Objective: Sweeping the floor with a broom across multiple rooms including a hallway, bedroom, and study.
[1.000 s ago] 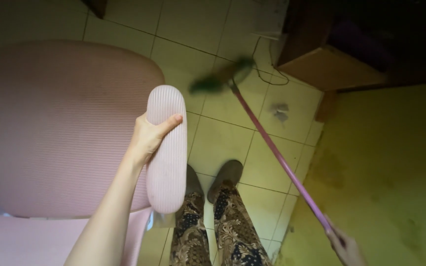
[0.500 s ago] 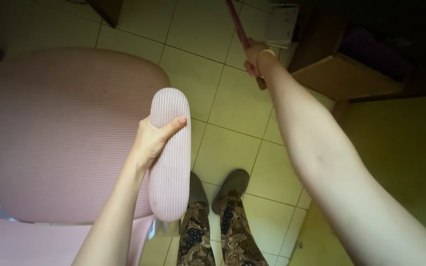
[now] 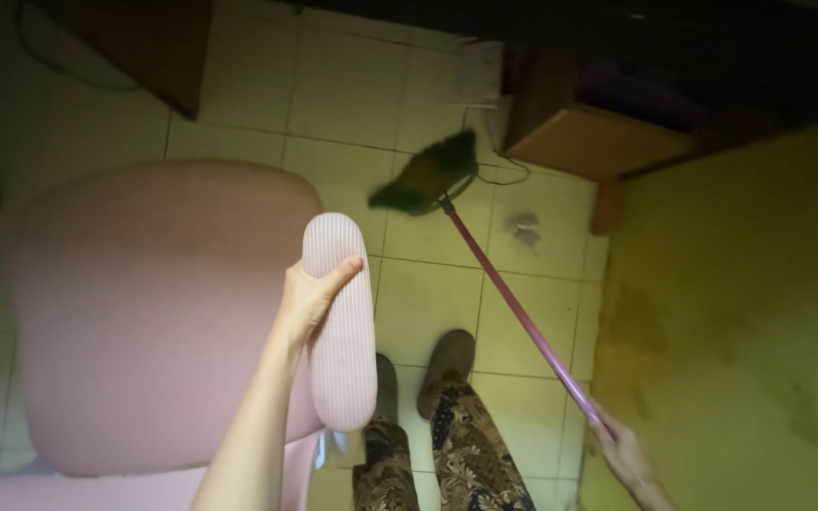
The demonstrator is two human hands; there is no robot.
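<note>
The left hand (image 3: 310, 298) is clenching the pink armrest (image 3: 341, 322); the right hand (image 3: 622, 452) is grasping the broom (image 3: 513, 303), handle slanting up-left toward its bristles on the floor

Bare arms, patterned trousers (image 3: 456, 445), grey slippers (image 3: 447, 355)

Pale square floor tiles (image 3: 428, 293) under dim yellowish light; dark wooden cabinet (image 3: 598, 132) at upper right, yellow-green wall (image 3: 750, 322) along the right.
</note>
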